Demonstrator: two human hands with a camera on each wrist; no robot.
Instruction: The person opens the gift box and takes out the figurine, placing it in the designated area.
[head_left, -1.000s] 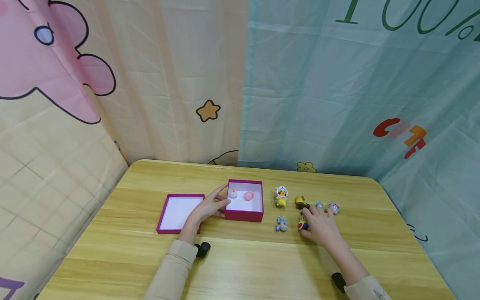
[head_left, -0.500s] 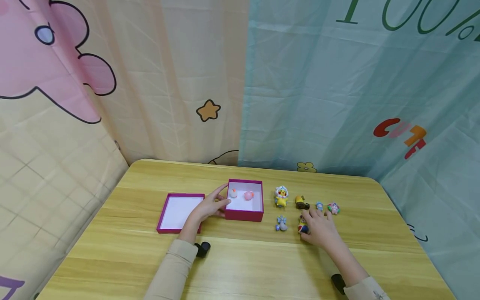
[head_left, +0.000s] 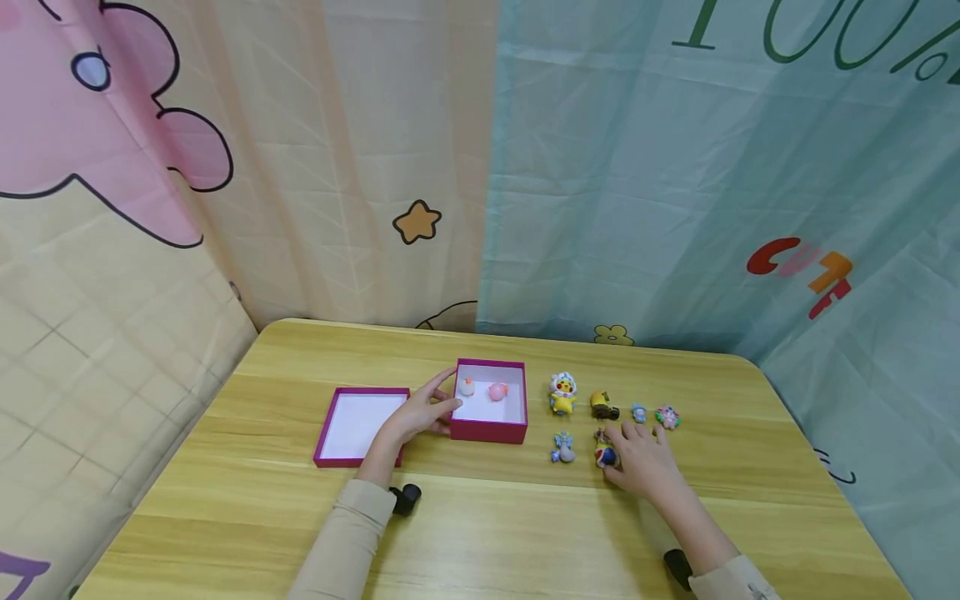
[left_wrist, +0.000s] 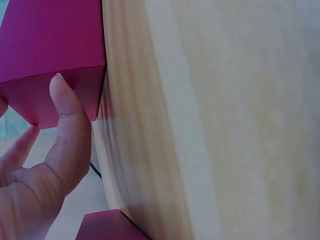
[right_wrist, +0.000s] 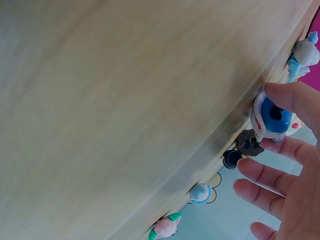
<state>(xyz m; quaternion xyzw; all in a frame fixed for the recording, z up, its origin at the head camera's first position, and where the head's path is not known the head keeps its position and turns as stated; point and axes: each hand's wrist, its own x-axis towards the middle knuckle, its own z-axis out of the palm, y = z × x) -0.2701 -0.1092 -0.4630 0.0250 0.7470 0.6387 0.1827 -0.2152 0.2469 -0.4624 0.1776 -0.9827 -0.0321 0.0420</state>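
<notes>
My left hand (head_left: 420, 410) grips the left side of an open magenta box (head_left: 489, 432), one fingertip overlapping its rim. The left wrist view shows spread fingers (left_wrist: 64, 95) against the box's outer wall (left_wrist: 55, 37). Inside lie a small white toy (head_left: 467, 387) and a pink toy (head_left: 498, 392). My right hand (head_left: 643, 457) pinches a small red, white and blue figurine (head_left: 606, 455) between thumb and index finger. In the right wrist view, the thumb presses the figurine's blue part (right_wrist: 276, 117), while the other fingers spread away from it.
The box's shallow lid (head_left: 360, 425) lies left, partly behind the left wrist. Near the figurine are a yellow figurine in a white hood (head_left: 562, 393), a grey-blue toy (head_left: 562, 447), a yellow-brown toy (head_left: 603, 406), a little blue toy (head_left: 639, 412) and a pink-green toy (head_left: 667, 417).
The right hand has drawn back slightly toward the person, uncovering the little blue toy and more of the yellow-brown one. The left hand and box have stayed in place.
</notes>
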